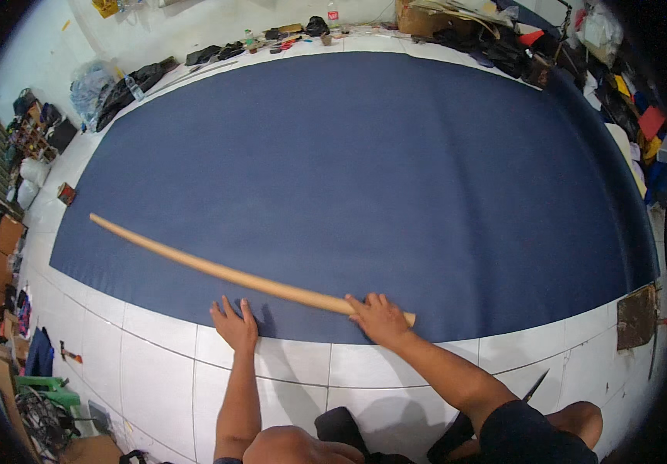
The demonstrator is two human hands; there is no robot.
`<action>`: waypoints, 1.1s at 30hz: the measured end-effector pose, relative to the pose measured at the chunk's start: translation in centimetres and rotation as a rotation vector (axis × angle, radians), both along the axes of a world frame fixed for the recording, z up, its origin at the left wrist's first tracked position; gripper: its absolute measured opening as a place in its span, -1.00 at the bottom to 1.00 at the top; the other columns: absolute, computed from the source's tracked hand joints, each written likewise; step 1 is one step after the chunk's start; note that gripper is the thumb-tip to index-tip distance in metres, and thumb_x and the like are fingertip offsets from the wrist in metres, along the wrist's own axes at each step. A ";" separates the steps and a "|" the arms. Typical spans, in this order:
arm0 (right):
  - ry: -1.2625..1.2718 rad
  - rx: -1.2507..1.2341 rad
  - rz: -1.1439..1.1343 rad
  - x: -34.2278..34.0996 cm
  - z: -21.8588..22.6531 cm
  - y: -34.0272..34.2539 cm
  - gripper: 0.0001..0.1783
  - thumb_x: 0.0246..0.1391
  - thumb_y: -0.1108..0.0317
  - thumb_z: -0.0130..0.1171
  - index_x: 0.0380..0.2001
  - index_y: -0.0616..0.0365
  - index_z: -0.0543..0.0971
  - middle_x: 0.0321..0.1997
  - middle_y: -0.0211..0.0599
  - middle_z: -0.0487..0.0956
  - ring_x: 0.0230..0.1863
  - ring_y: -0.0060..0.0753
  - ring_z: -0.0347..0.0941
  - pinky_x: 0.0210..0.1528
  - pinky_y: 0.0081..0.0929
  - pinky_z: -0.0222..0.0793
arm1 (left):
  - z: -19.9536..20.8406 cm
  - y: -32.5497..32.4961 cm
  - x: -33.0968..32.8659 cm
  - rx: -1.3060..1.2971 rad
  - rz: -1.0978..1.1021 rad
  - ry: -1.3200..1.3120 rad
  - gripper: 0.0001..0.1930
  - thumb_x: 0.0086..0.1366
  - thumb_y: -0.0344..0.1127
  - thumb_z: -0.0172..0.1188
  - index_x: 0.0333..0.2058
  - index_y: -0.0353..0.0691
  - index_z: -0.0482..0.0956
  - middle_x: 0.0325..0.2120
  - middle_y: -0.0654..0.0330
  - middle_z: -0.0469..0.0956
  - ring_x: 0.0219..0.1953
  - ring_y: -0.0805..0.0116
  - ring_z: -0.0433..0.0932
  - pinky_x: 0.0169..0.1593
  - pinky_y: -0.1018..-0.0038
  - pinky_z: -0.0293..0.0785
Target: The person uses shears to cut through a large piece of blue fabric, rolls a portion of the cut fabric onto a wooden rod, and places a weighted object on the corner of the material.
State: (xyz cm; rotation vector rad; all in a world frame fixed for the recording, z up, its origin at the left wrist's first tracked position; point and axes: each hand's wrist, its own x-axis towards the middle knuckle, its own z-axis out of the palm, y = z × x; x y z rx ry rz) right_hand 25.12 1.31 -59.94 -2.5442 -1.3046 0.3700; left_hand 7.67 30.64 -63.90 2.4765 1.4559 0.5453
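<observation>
A wide sheet of dark blue material [333, 178] lies spread over the floor. A long tan cardboard-like tube [217, 269] rests slantwise across its near part, from the left side toward the near middle. My right hand [380, 319] curls over the tube near its right end, with a short stub showing past the hand. At the sheet's near edge, my left hand [237, 326] has its fingers spread and holds nothing. It is apart from the tube, and I cannot tell whether its fingertips touch the sheet.
White floor tiles [155, 348] border the sheet. A brown square piece [637, 317] lies at its near right corner, a small tin [66, 193] by its left edge. A hammer [70, 353] lies at left. Bags, a bottle [332, 14] and cardboard [426, 17] line the far wall.
</observation>
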 end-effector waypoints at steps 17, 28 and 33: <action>-0.144 -0.025 -0.778 12.0 -2.3 -15.9 -0.53 0.35 0.08 -0.11 0.23 0.02 0.37 -0.12 0.19 0.49 -0.09 0.29 0.45 -0.03 0.05 0.40 | -3.7 1.4 0.1 -0.009 -0.120 0.147 -0.17 0.34 0.17 -0.01 0.35 -0.35 0.06 0.37 -0.25 -0.06 0.43 -0.20 -0.15 0.42 -0.05 -0.29; -0.043 0.092 -1.057 14.6 -1.7 -24.8 -0.51 0.39 0.04 -0.25 0.13 0.15 0.41 -0.13 0.18 0.58 -0.06 0.27 0.51 -0.01 0.01 0.39 | -4.2 -1.2 -2.1 -0.052 -0.086 0.102 -0.19 0.32 0.12 0.02 0.34 -0.36 0.09 0.38 -0.27 -0.10 0.43 -0.26 -0.20 0.40 -0.11 -0.37; -0.123 0.160 -0.874 11.2 -2.6 -19.0 -0.57 0.39 0.19 -0.20 0.20 0.14 0.37 0.00 0.17 0.54 0.04 0.20 0.47 0.06 -0.04 0.37 | -3.7 -1.8 -0.9 -0.064 -0.109 0.107 -0.18 0.31 0.13 0.03 0.34 -0.37 0.08 0.37 -0.31 -0.10 0.43 -0.28 -0.21 0.40 -0.12 -0.36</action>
